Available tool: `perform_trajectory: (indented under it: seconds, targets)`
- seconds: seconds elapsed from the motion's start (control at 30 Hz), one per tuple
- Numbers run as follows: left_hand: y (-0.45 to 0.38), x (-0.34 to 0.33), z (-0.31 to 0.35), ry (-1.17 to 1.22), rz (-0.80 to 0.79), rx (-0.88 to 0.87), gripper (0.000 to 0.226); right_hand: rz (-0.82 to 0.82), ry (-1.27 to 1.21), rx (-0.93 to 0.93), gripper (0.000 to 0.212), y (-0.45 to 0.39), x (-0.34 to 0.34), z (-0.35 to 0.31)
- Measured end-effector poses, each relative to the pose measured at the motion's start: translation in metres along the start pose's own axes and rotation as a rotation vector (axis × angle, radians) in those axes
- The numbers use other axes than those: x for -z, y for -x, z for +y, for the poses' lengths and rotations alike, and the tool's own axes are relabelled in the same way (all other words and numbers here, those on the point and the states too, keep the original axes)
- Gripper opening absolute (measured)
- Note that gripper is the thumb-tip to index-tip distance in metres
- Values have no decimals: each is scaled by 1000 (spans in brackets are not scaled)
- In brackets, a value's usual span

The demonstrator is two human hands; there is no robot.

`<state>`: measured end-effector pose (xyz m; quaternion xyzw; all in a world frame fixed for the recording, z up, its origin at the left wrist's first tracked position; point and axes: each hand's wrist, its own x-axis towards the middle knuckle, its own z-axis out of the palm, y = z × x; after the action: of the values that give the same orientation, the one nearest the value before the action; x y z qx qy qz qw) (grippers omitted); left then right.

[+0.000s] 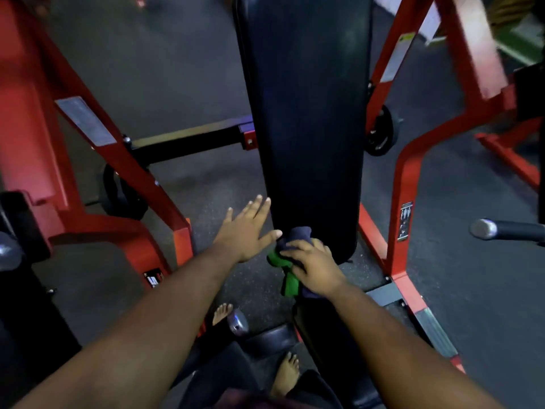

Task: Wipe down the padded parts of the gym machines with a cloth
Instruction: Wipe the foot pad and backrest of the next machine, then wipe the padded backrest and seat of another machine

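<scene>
While the left hand (246, 231) spreads flat, the right hand (312, 268) grips the cloth (290, 262) against the black pad (306, 113).

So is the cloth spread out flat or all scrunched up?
Scrunched up. The cloth is bunched in the right hand, blue and green folds poking out, against the black back pad.

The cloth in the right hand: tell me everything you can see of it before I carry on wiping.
The cloth is a bunched rag of soft fabric, dark navy on top with a bright green part hanging below. The right hand grips it, fingers curled over it, holding it at the lower end of the long black pad. The left hand lies open beside it, thumb tip close to the navy part. Its full shape is hidden.
</scene>
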<state>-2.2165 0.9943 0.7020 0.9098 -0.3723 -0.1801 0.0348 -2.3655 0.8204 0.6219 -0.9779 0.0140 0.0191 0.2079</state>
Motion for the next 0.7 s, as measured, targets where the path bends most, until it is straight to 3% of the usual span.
perform_trajectory:
  seconds: [0.1, 0.2, 0.27, 0.37, 0.43, 0.47, 0.6, 0.7]
  targets:
    - [19, 14, 23, 297, -62, 156, 84, 288, -243, -94, 46, 9, 25, -15]
    - [47, 30, 48, 588, -71, 153, 66, 451, -359, -121, 47, 20, 55, -36]
    - [58, 31, 60, 716, -65, 123, 50, 493, -442, -134, 52, 25, 68, -47]
    - [73, 24, 73, 1012, -22, 99, 46, 501, -494, -73, 62, 42, 79, -61]
    - [79, 19, 84, 1134, 14, 89, 25, 479, -513, -79, 69, 56, 85, -67]
    - [85, 18, 91, 1158, 46, 87, 14, 481, -522, -99, 73, 66, 89, -71]
    - [97, 1, 108, 1092, 111, 42, 16, 512, -533, -259, 87, 111, 88, -67]
    - [111, -21, 119, 957, 160, -33, 41, 512, -507, -428, 87, 146, 82, -60]
